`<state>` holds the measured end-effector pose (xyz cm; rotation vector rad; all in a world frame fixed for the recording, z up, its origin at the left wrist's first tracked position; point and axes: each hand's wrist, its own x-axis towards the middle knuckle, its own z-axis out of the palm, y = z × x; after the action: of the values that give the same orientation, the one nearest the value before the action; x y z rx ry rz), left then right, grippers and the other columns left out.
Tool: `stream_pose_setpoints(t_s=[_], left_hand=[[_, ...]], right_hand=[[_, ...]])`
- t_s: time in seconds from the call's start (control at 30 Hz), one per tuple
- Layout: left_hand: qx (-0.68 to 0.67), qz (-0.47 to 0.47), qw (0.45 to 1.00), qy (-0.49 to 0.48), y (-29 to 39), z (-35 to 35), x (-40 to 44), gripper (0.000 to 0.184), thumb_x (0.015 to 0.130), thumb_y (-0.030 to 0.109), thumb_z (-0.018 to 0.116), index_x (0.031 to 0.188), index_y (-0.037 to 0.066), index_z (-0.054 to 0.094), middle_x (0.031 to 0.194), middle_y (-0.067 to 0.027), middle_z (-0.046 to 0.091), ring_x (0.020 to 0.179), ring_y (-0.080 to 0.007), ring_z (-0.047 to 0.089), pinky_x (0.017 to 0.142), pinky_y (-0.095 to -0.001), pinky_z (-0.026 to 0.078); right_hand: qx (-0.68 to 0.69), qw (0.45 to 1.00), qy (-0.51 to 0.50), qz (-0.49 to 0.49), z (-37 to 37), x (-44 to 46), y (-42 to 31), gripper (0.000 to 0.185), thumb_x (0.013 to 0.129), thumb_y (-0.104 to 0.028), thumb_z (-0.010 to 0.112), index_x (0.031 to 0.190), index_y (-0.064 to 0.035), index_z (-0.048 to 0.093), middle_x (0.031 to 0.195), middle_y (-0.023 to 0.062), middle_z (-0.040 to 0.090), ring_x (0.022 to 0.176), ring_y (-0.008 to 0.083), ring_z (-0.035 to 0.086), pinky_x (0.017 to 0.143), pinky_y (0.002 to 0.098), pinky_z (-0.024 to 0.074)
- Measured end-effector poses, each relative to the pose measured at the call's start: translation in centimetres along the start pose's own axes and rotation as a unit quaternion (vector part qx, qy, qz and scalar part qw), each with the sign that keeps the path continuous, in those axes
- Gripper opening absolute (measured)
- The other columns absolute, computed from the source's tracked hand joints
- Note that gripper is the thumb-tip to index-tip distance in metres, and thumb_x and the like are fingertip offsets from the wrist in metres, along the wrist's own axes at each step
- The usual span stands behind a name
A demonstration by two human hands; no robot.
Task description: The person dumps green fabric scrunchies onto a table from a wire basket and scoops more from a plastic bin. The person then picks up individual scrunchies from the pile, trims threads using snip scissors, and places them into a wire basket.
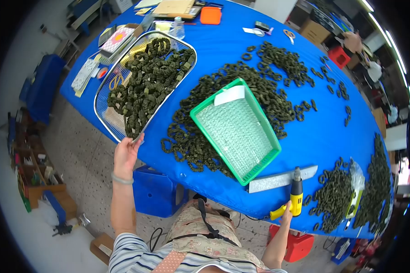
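My left hand (126, 154) grips the near corner of a metal mesh basket (192, 68), which holds a heap of dark green ring-shaped pieces (152, 82). On the right, my right hand (287, 213) is closed on the handle of a yellow heat gun (296, 198), its nozzle pointing away from me beside a flat metal strip (278, 180). Between my hands, a green plastic basket (234, 132) with a white label rests on a large pile of the same dark green rings (187, 136).
More ring piles lie on the blue-covered table (223, 50), at the back and at right (335, 195). Papers, an orange tray (211, 15), a bottle and scissors (289, 35) are along the far side. Other people (353, 42) sit at the far right. A red stool (298, 245) stands below.
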<state>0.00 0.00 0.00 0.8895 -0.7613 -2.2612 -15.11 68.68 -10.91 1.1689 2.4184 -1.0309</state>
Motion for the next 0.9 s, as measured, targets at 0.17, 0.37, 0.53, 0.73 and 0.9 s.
stream_pose_setpoints(t_s=[0.17,0.37,0.53,0.73,0.9], left_hand=[[0.011,-0.040,0.994,-0.100,-0.5,5.3,-5.4,0.013,0.086,0.002,0.045,0.078,-0.005,0.052,0.105,-0.0301,0.058,0.096,-0.0320,0.062,0.082,-0.0319,0.055],[0.087,-0.073,0.968,-0.223,-7.0,12.2,-11.2,0.018,0.084,0.000,0.043,0.099,-0.006,0.050,0.101,-0.0187,0.062,0.087,-0.0300,0.065,0.078,-0.0331,0.055],[0.163,-0.159,0.913,-0.338,-13.5,17.4,-18.1,0.028,0.081,-0.002,0.044,0.108,-0.009,0.050,0.102,-0.0184,0.062,0.086,-0.0295,0.065,0.078,-0.0331,0.055],[0.241,-0.337,0.820,-0.394,-22.4,22.5,-27.2,0.018,0.082,-0.003,0.046,0.099,-0.007,0.050,0.096,-0.0167,0.062,0.085,-0.0303,0.065,0.081,-0.0358,0.055],[0.291,-0.370,0.768,-0.435,-31.6,23.5,-34.2,0.006,0.082,-0.004,0.049,0.087,0.000,0.048,0.076,-0.0070,0.057,0.078,-0.0265,0.065,0.085,-0.0436,0.054]], right_hand=[[0.148,0.966,0.073,-0.201,1.2,1.0,4.3,0.073,0.085,-0.058,0.052,0.115,0.0082,0.056,0.106,0.0202,0.063,0.099,0.0286,0.058,0.086,0.0353,0.0434],[0.089,0.952,0.243,-0.163,-4.0,-4.6,10.7,0.071,0.089,-0.051,0.051,0.122,0.0116,0.048,0.116,0.0270,0.057,0.111,0.0347,0.054,0.096,0.0376,0.0398],[0.185,0.963,0.183,-0.073,-4.4,-9.5,24.7,0.056,0.089,-0.045,0.054,0.110,0.0067,0.058,0.105,0.0210,0.063,0.102,0.0274,0.059,0.088,0.0336,0.0441],[0.125,0.973,0.066,0.180,-3.7,-25.5,41.4,0.050,0.083,-0.045,0.057,0.095,0.0036,0.065,0.082,0.0181,0.067,0.078,0.0277,0.065,0.071,0.0370,0.0490],[0.170,0.931,0.004,0.324,7.9,-33.6,57.5,0.042,0.081,-0.042,0.059,0.089,-0.0009,0.065,0.074,0.0100,0.065,0.063,0.0200,0.062,0.057,0.0368,0.0476]])
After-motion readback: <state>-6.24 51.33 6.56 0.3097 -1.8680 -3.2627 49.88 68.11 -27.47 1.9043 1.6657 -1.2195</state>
